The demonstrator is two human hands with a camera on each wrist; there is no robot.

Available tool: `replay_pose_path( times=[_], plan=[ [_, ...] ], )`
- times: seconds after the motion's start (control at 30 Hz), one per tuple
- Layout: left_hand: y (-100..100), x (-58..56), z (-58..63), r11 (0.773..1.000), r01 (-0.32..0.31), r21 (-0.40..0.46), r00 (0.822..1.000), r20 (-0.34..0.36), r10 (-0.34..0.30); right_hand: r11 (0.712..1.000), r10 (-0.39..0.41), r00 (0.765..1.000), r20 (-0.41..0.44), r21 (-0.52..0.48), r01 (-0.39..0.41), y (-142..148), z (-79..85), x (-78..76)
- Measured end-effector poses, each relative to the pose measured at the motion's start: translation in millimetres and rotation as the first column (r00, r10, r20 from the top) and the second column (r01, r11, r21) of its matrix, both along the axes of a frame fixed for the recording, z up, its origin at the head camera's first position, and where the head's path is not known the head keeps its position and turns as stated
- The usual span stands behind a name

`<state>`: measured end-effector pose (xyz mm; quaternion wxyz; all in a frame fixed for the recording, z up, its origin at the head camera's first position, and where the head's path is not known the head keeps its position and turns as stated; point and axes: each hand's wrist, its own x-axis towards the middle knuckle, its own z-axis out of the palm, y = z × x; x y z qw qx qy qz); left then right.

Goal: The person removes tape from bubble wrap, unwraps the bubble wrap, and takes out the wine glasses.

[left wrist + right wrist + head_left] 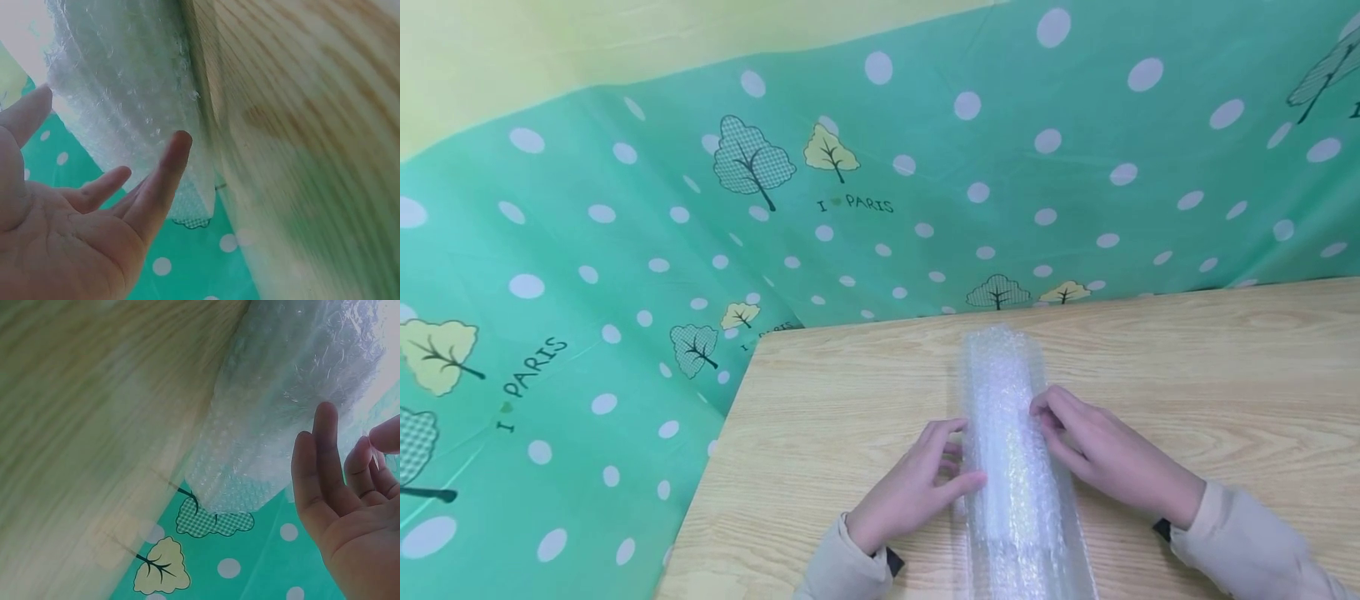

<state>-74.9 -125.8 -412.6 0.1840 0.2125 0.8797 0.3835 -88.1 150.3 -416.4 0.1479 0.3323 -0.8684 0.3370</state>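
Note:
A long roll of clear bubble wrap [1011, 467] lies on the table, stretching from the front edge of the head view toward the back. On its left side rests my left hand [913, 483], thumb on top and the other fingers loosely spread along the flank. In the left wrist view these fingers [167, 175] reach along the wrap without curling round it. From the right, my right hand [1105, 450] pinches the film between thumb and index finger. The right wrist view has its remaining fingers [325, 444] extended beside the wrap. Whatever the wrap encloses is blurred by the film.
The wooden table [820, 433] has its left edge running down the head view. Behind and to the left hangs a green curtain [647, 217] with white dots and printed trees. Loose film [1078, 550] spreads at the roll's lower right.

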Motion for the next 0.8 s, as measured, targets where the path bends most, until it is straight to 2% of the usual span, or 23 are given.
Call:
replay_pose_path(
  times=[0.17,0.3,0.57,0.7,0.8],
  plan=[
    [-0.6,0.5,3.7,0.999,0.015,-0.049,0.997,-0.071,-0.019,1.0,-0.014,1.0,0.023,-0.005,0.014,-0.3,0.5,0.7],
    [0.1,-0.3,10.0,0.998,0.027,-0.052,0.989,-0.142,-0.035,1.0,-0.016,1.0,0.013,-0.006,0.016,-0.2,1.9,1.4],
    [9.1,0.9,26.1,0.997,0.046,-0.062,0.952,-0.3,-0.062,1.0,-0.013,1.0,-0.002,-0.009,0.013,-0.9,2.4,1.5],
    [19.5,2.9,36.1,0.996,0.053,-0.077,0.94,-0.333,-0.076,1.0,-0.022,1.0,0.003,-0.003,0.022,-0.9,1.5,1.1],
    [29.3,4.5,42.0,0.995,0.047,-0.088,0.94,-0.334,-0.074,1.0,-0.027,1.0,0.007,0.002,0.027,-1.1,1.1,1.0]
  ],
)
